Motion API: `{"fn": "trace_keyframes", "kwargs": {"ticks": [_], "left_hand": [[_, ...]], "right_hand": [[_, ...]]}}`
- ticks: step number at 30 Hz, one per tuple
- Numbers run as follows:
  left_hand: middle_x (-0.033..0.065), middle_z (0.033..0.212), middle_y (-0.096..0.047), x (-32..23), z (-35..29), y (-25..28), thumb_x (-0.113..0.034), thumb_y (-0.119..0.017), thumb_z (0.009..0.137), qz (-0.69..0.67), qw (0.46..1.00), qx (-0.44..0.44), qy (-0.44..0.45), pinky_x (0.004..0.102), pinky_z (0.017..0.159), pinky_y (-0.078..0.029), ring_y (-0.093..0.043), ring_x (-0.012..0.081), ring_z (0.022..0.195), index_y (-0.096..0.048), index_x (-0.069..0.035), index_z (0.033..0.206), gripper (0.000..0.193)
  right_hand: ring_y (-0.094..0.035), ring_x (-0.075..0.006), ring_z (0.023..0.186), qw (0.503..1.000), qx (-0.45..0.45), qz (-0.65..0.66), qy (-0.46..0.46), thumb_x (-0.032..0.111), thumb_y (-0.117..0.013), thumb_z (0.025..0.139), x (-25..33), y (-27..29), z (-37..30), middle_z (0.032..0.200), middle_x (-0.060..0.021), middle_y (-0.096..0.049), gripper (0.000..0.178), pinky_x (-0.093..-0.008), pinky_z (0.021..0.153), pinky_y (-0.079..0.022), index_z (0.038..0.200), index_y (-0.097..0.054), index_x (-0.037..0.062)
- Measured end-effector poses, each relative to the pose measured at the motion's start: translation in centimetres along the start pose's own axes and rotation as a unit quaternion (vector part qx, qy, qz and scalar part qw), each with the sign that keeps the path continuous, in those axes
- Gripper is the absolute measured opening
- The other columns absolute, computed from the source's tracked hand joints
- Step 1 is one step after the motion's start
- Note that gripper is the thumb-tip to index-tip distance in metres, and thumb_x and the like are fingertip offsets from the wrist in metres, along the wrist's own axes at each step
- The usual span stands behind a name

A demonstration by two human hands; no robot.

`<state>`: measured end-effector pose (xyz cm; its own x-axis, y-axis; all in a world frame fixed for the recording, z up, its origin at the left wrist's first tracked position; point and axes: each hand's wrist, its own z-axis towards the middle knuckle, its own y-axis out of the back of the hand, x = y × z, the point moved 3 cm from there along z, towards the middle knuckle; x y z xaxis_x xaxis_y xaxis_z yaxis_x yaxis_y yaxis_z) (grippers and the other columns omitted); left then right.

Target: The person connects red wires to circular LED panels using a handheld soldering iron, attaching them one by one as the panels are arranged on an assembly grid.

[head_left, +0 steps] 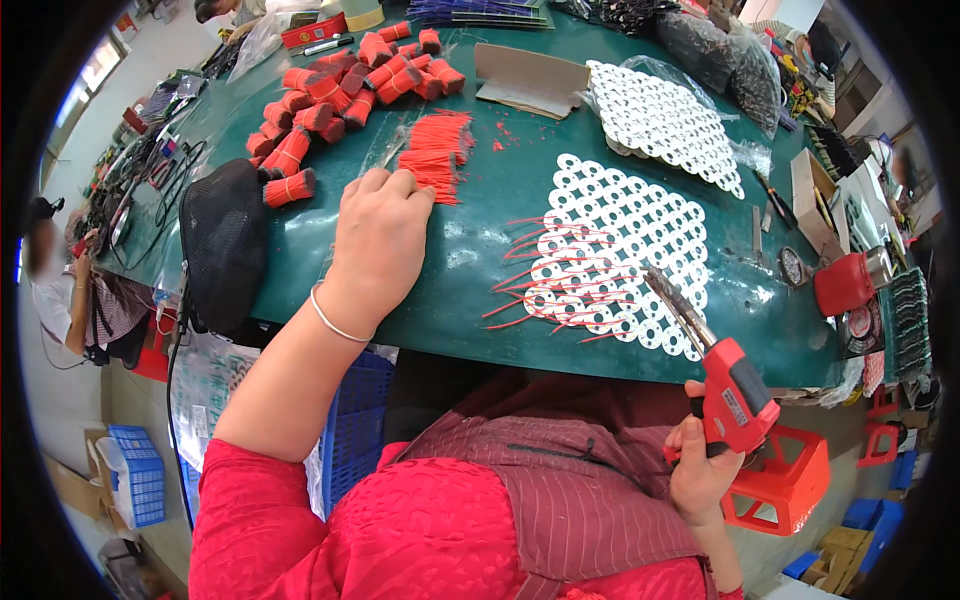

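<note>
On the green table [470, 250], the sheet of white ring-shaped discs [620, 250] serves as the landmark: thin red wires [545, 290] lie fanned across its near-left corner, their ends resting on the rings. Just right of that sheet, the right hand [700, 465] has its fingers wrapped tight around the grip of a red pistol-shaped soldering gun [735, 395], whose long metal tip [675, 305] slants up over the sheet's near edge. Well to the left of the sheet, the left hand [380, 235] lies palm down with its fingers curled at the edge of a loose pile of cut red wires [438, 150]; whether a wire is pinched under them cannot be told. A plain silver bangle [335, 320] circles that wrist. Doing this well probably means drawing one wire at a time, laying its end squarely on a ring and touching the tip only briefly, keeping the hot metal clear of the insulation. Beyond the pile, far left of the sheet, banded bundles of red wire [340, 90] stand in stubby cylinders; a second white ring sheet [665, 120] lies behind the first, lacy and flat, beside a folded piece of cardboard [530, 80]. A black mesh pouch [222, 240] slumps at the table's left edge.
</note>
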<state>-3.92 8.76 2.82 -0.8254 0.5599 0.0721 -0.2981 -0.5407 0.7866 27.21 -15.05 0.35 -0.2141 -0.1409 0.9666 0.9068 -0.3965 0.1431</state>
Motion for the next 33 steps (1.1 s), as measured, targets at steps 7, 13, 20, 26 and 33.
{"fn": "trace_keyframes", "kwargs": {"ticks": [7, 13, 20, 26, 33], "left_hand": [[0.0056, 0.085, -0.061, 0.3, 1.1, -0.8, -0.009, -0.062, 0.080, 0.089, 0.995, 0.025, -0.033, 0.0378, 0.089, -0.045, -0.058, 0.0244, 0.091, -0.071, -0.005, 0.085, 0.011], [0.0071, 0.080, -0.057, 0.3, 1.5, -1.5, -0.007, -0.059, 0.075, 0.093, 0.993, 0.005, -0.076, 0.0385, 0.090, -0.045, -0.056, 0.0252, 0.090, -0.061, -0.007, 0.072, 0.004], [0.0068, 0.086, -0.058, 1.0, 1.1, -1.3, -0.005, -0.063, 0.077, 0.034, 0.998, -0.009, -0.049, 0.0402, 0.088, -0.045, -0.057, 0.0268, 0.092, -0.063, -0.007, 0.080, 0.003], [0.0062, 0.088, -0.060, 1.3, 0.6, -1.2, -0.005, -0.066, 0.079, -0.008, 1.000, 0.001, -0.014, 0.0398, 0.086, -0.045, -0.057, 0.0273, 0.093, -0.064, -0.008, 0.084, 0.006], [0.0076, 0.080, -0.062, 0.9, 0.5, -0.5, -0.003, -0.068, 0.077, -0.004, 1.000, -0.007, -0.028, 0.0406, 0.086, -0.045, -0.060, 0.0272, 0.085, -0.064, -0.007, 0.083, 0.009]], "right_hand": [[-0.055, -0.0077, 0.066, 0.999, -0.007, -0.032, 0.035, 0.003, -0.054, 0.100, 0.4, 0.2, -0.8, 0.127, -0.0173, -0.059, 0.036, -0.0248, 0.056, -0.051, 0.134, -0.046, -0.0025], [-0.054, -0.0077, 0.065, 0.996, -0.031, -0.075, 0.038, 0.006, -0.058, 0.098, 1.6, 1.0, -1.0, 0.126, -0.0166, -0.061, 0.036, -0.0244, 0.056, -0.050, 0.132, -0.049, -0.0037], [-0.053, -0.0069, 0.061, 0.986, -0.059, -0.143, 0.055, 0.004, -0.060, 0.095, 6.6, 3.7, 0.9, 0.123, -0.0170, -0.063, 0.039, -0.0234, 0.052, -0.048, 0.132, -0.049, -0.0029], [-0.048, -0.0046, 0.055, 0.955, -0.151, -0.239, 0.088, 0.005, -0.058, 0.097, 12.3, 7.0, 3.5, 0.101, -0.0112, -0.068, 0.034, -0.0204, 0.047, -0.041, 0.130, -0.054, -0.0015], [-0.051, -0.0077, 0.054, 0.955, -0.138, -0.257, 0.062, 0.007, -0.058, 0.096, 11.5, 8.7, 3.4, 0.121, -0.0165, -0.066, 0.029, -0.0226, 0.045, -0.043, 0.119, -0.051, -0.0079]]}}
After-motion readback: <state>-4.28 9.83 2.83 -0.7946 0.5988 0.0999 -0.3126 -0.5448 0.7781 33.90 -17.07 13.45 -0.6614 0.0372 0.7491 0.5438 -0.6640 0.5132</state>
